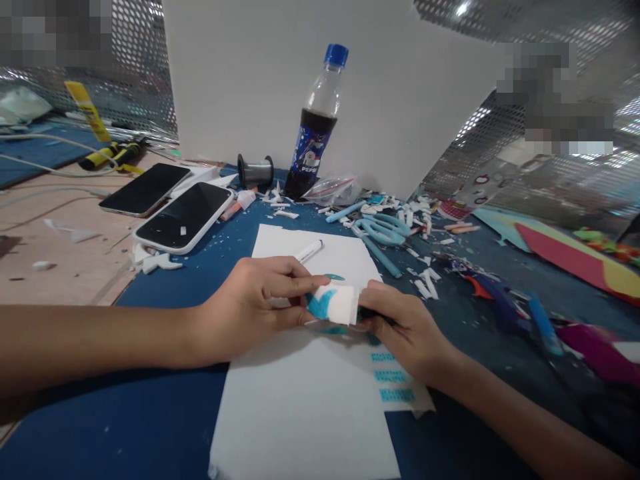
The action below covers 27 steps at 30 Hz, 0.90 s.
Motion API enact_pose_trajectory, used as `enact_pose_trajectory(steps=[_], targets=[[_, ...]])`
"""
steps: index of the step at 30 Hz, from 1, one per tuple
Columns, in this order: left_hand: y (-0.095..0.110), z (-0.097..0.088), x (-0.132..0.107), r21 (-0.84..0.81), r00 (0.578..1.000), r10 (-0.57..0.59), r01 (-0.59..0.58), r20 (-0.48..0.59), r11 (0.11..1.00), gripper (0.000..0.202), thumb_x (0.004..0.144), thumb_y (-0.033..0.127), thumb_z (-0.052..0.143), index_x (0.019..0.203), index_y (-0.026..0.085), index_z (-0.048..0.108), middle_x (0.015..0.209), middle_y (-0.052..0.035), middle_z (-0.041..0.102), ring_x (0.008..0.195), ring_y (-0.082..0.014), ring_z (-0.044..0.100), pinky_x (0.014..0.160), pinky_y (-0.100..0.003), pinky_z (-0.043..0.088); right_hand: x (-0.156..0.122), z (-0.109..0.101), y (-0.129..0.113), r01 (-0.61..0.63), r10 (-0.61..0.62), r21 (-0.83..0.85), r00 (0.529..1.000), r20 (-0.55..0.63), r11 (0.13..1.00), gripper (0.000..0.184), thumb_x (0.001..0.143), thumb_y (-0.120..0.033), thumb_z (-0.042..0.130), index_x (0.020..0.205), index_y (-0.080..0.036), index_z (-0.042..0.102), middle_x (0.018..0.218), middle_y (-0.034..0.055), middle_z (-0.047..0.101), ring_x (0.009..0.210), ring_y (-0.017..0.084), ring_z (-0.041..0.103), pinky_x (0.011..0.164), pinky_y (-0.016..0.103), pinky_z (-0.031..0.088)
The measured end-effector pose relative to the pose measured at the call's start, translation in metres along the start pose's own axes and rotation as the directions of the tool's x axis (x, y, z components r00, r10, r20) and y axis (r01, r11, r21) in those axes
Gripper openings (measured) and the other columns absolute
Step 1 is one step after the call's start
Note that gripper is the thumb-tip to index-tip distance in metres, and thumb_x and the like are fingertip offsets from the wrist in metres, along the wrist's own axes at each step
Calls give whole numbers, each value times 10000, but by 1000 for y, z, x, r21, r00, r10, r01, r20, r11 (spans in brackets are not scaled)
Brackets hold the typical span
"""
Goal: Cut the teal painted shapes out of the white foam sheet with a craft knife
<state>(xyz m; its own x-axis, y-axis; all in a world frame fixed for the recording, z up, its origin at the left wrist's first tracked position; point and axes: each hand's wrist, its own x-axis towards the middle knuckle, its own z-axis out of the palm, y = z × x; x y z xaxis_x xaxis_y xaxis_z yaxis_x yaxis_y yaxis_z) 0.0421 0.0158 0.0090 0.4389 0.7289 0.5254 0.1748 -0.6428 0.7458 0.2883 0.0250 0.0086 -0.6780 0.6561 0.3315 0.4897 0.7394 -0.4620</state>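
White-and-teal piece [341, 305] above paper [305, 413] — left grip [263, 293] pinching its left end, right grip [405, 323] at its right edge, hold unclear

We hold our left forearm [100, 339] almost straight across and our right forearm [525, 410] slanting inward, our left grip [250, 308] pinching, fingers [300, 285] above thumb [294, 318], our right grip [413, 330] curled closed opposite, the two near each other

Looks like a craft workshop, probably makeshift. Blue work surface [170, 427] littered with white offcuts [423, 217], blue-handled scissors [383, 230] in among them. Spool [256, 172] at back, yellow-and-black handles [100, 157] far left, coloured cut-outs [560, 250] far right. Perforated metallic sheeting [143, 60] behind. Phones [185, 217] and Pepsi bottle [311, 147] share the bench.
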Motion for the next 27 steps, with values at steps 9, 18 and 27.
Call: enact_pose_trajectory(steps=[9, 18, 27], targets=[[-1, 3, -1, 2, 1000, 27, -27, 10, 1000, 243, 826, 125, 601, 1036, 84, 715, 838, -95, 672, 617, -103, 618, 510, -165, 495, 0, -1, -2, 34, -36, -39, 999, -32, 999, 144, 848, -121, 464, 807, -187, 585, 636, 5, 529, 596, 138, 476, 557, 259, 352], [-3, 3, -2, 60, 999, 39, -41, 37, 997, 274, 799, 97, 606, 1051, 57, 706, 831, -106, 690, 658, -143, 654, 577, -214, 524, 2, 1, -9, 13, -15, -24, 997, -76, 1000, 134, 876, -146, 485, 827, -178, 606, 627, 2, 555, 602, 139, 476, 569, 259, 367], [5, -1, 2, -7, 998, -7, 8, 69, 1000, 259, 846, 125, 596, 1088, 126, 691, 1032, -86, 721, 886, -180, 686, 741, -203, 534, 2, -2, -8, 12, -8, 26, 992, -127, 1000, 139, 905, -202, 501, 845, -168, 621, 675, 23, 612, 618, 132, 518, 566, 232, 392]])
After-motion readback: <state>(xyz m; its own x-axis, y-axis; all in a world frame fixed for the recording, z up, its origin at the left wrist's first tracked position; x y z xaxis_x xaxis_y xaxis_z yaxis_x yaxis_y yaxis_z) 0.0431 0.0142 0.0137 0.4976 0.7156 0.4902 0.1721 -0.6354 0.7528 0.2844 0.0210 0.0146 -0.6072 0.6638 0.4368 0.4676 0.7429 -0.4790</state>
